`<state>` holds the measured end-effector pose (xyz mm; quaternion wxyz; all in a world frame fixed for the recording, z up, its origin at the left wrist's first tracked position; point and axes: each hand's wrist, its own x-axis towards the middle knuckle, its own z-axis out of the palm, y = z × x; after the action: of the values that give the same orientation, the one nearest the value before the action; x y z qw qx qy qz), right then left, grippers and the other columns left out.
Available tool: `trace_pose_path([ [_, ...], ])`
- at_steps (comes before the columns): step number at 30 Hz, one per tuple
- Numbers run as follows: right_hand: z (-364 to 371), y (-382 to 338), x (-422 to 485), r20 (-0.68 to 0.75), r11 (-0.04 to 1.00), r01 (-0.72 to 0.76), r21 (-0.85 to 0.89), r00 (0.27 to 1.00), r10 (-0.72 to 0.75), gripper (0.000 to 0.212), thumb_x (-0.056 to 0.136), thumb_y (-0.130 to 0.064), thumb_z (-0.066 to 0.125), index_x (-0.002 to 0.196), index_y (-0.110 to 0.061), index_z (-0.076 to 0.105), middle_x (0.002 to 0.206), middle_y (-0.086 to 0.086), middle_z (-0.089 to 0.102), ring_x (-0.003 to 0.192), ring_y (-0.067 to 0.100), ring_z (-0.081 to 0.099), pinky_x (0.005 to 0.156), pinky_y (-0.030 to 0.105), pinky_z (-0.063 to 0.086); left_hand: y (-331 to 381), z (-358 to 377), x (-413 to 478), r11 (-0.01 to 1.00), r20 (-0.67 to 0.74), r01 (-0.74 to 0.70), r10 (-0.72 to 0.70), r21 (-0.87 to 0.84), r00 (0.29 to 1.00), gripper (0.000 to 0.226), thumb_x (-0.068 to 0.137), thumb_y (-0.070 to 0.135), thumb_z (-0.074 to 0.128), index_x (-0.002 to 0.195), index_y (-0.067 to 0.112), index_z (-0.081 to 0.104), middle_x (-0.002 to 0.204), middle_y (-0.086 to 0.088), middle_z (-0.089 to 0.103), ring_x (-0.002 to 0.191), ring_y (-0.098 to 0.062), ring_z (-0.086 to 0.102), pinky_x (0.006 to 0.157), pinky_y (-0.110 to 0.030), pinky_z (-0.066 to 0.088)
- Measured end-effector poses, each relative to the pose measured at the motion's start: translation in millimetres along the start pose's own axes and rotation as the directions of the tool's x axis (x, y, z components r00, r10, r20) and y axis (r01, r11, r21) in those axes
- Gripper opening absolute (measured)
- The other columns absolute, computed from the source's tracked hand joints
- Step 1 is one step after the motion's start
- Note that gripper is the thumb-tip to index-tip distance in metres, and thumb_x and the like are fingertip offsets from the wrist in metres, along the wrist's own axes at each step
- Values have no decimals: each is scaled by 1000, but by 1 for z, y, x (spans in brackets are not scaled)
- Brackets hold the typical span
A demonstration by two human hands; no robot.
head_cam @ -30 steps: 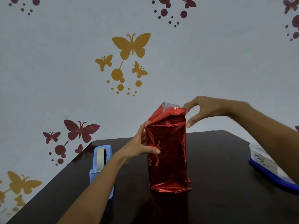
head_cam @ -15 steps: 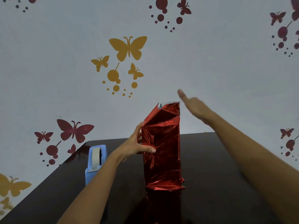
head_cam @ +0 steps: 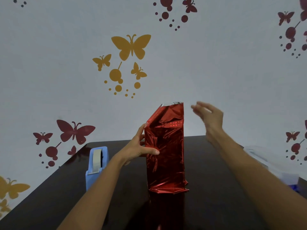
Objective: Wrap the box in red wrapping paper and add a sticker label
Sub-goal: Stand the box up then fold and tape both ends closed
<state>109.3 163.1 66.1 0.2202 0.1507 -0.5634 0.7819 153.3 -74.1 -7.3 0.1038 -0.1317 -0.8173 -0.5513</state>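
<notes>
A tall box wrapped in shiny red paper [head_cam: 166, 151] stands upright on the dark table [head_cam: 207, 188]. The paper's top end sticks up loose and unfolded, showing a silver inner side. My left hand [head_cam: 137, 148] holds the box's left side, thumb across the front and fingers behind. My right hand [head_cam: 208, 116] hovers in the air to the right of the paper's top, blurred, fingers spread and holding nothing. No sticker label is visible.
A light blue tape dispenser [head_cam: 96, 165] with a roll of tape stands left of the box. A white and blue container [head_cam: 274, 166], blurred, lies at the table's right edge. The wall behind carries butterfly decals.
My right hand let go of the paper's top, swung up, and now hangs open to the right of it. The top flap has sprung upright. My left hand keeps its hold.
</notes>
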Motion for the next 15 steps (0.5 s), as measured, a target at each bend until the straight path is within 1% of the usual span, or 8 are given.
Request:
trace_pose_path([
  [2, 0, 23, -12, 108, 996, -35, -86, 993, 44, 13, 80, -8, 70, 93, -7, 71, 86, 1, 70, 78, 1, 66, 92, 20, 48, 0, 1, -1, 1000, 0, -6, 6, -1, 1000, 108, 68, 8, 83, 145, 42, 16, 139, 2, 42, 125, -14, 45, 89, -27, 50],
  [4, 9, 30, -17, 230, 994, 2, -113, 973, 25, 15, 84, -8, 66, 97, -2, 70, 84, -3, 69, 71, -7, 64, 78, 8, 49, 0, 2, -2, 1000, -2, -7, 7, -4, 1000, 108, 68, 8, 82, 145, 43, 16, 139, 3, 42, 125, -11, 45, 84, -22, 51],
  [6, 19, 28, -16, 315, 990, 18, -142, 949, 28, 18, 86, -7, 63, 101, 2, 69, 83, -1, 68, 66, -9, 63, 66, 4, 46, 0, 1, -3, 1000, -14, -10, 9, -10, 1000, 108, 68, 8, 82, 145, 43, 16, 140, 3, 42, 126, -12, 44, 84, -21, 50],
  [9, 23, 22, -5, 428, 966, 12, -259, 898, 104, 23, 89, -14, 62, 104, 2, 70, 90, 1, 70, 76, -8, 64, 64, 1, 43, -1, -2, -5, 1000, -36, -14, 14, -2, 999, 108, 68, 10, 82, 146, 42, 14, 141, 1, 41, 129, -15, 42, 89, -22, 46],
  [11, 22, 15, -1, 496, 926, 38, -375, 853, 165, 20, 89, -22, 63, 98, -8, 73, 94, -2, 72, 86, -7, 62, 70, 1, 41, -3, -2, -5, 1000, -38, -16, 17, 2, 999, 108, 68, 11, 83, 146, 42, 14, 140, 2, 42, 129, -15, 41, 91, -24, 45],
  [13, 20, 8, 2, 514, 884, 26, -466, 822, 247, 14, 87, -23, 63, 79, -22, 75, 80, -12, 71, 83, -9, 59, 85, 10, 38, -2, -1, -4, 1000, -26, -24, 24, 6, 999, 107, 69, 10, 82, 146, 42, 15, 139, 3, 42, 127, -14, 43, 87, -21, 46],
  [14, 19, 6, 6, 513, 868, 30, -495, 817, 264, 28, 87, -21, 62, 62, -29, 73, 67, -18, 67, 77, -9, 57, 92, 16, 36, -3, 1, -3, 1000, -14, -27, 27, 8, 1000, 107, 69, 10, 82, 145, 43, 15, 139, 2, 41, 126, -14, 43, 84, -20, 47],
  [15, 20, 4, 9, 514, 849, 44, -527, 812, 277, 42, 88, -19, 61, 48, -30, 68, 59, -20, 64, 76, -7, 57, 98, 20, 34, -2, 1, -3, 999, -8, -31, 31, 14, 999, 107, 69, 10, 82, 145, 43, 15, 140, 2, 40, 127, -14, 42, 83, -19, 47],
])
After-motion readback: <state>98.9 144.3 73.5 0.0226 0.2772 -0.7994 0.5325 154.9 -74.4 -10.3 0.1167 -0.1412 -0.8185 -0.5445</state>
